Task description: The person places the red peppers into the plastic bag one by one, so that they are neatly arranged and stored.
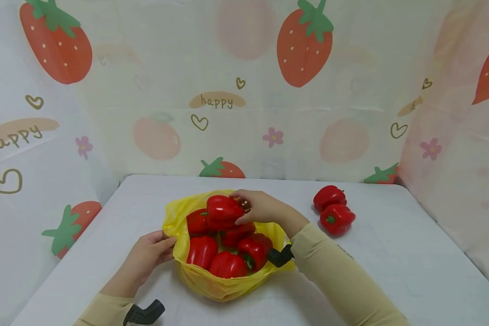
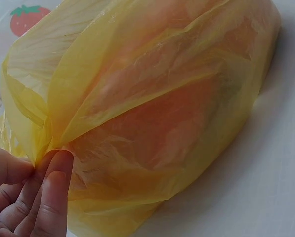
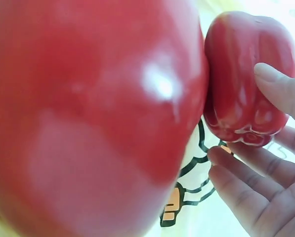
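Observation:
A yellow plastic bag [image 1: 212, 290] stands with its mouth wide, several red bell peppers [image 1: 228, 265] inside it. My left hand [image 1: 152, 249] pinches the bag's left edge between thumb and fingers; in the left wrist view the film gathers into folds at the fingertips [image 2: 61, 163]. My right hand [image 1: 261, 208] reaches over the bag from the right and holds a red bell pepper [image 1: 224, 212] on top of the others. In the right wrist view the thumb lies on that pepper [image 3: 251, 74], with the fingers along its lower end. Another pepper [image 3: 88, 113] looms large beside it.
Two more red bell peppers [image 1: 336, 219] lie together on the white table [image 1: 391, 253], to the right of the bag. Behind the table hangs a cloth backdrop [image 1: 269, 108] printed with strawberries. A black strap piece [image 1: 146, 312] sticks out at the left wrist.

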The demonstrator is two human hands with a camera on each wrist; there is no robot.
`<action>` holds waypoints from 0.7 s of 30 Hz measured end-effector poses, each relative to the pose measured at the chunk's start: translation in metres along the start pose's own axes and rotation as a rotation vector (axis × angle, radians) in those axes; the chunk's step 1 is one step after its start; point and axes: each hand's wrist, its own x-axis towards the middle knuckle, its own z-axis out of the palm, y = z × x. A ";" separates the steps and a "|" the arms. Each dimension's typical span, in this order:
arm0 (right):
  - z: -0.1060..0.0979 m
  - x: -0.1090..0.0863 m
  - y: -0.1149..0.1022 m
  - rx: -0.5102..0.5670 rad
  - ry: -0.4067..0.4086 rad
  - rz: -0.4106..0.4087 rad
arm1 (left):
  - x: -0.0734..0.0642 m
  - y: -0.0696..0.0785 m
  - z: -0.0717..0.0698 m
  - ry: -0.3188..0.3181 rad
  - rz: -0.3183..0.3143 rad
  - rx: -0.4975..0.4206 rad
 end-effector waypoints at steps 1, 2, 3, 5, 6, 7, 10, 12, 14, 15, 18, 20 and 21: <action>-0.001 0.000 0.000 0.007 -0.001 0.001 | 0.000 0.000 0.000 0.001 0.000 0.000; -0.001 -0.001 0.000 0.013 0.000 0.003 | 0.000 0.000 0.000 0.001 -0.002 -0.001; -0.002 -0.001 0.000 0.021 0.001 0.004 | 0.001 0.000 0.000 0.001 -0.003 0.000; -0.004 -0.003 0.000 0.041 0.001 0.006 | 0.001 0.000 0.000 0.002 -0.001 0.004; -0.005 -0.004 0.000 0.054 0.001 0.003 | 0.001 0.000 0.000 0.003 -0.001 0.003; -0.006 -0.004 0.001 0.065 0.001 0.004 | 0.001 0.000 0.001 0.005 0.000 0.004; -0.008 -0.007 0.002 0.103 0.002 -0.002 | 0.000 0.000 0.001 0.011 0.004 0.007; -0.009 -0.008 0.003 0.127 0.004 -0.010 | 0.000 0.001 0.001 0.016 0.005 0.006; -0.010 -0.009 0.005 0.149 0.008 -0.018 | 0.000 0.001 0.001 0.017 0.008 0.008; -0.011 -0.010 0.006 0.160 0.012 -0.023 | -0.001 0.001 0.001 0.017 0.008 0.007; -0.014 -0.011 0.009 0.192 0.019 -0.029 | 0.000 0.001 0.001 0.011 0.008 0.011; -0.016 -0.013 0.010 0.208 0.024 -0.033 | 0.000 0.001 0.002 0.010 0.002 0.014; -0.017 -0.014 0.011 0.215 0.026 -0.038 | 0.000 0.001 0.002 0.008 0.001 0.016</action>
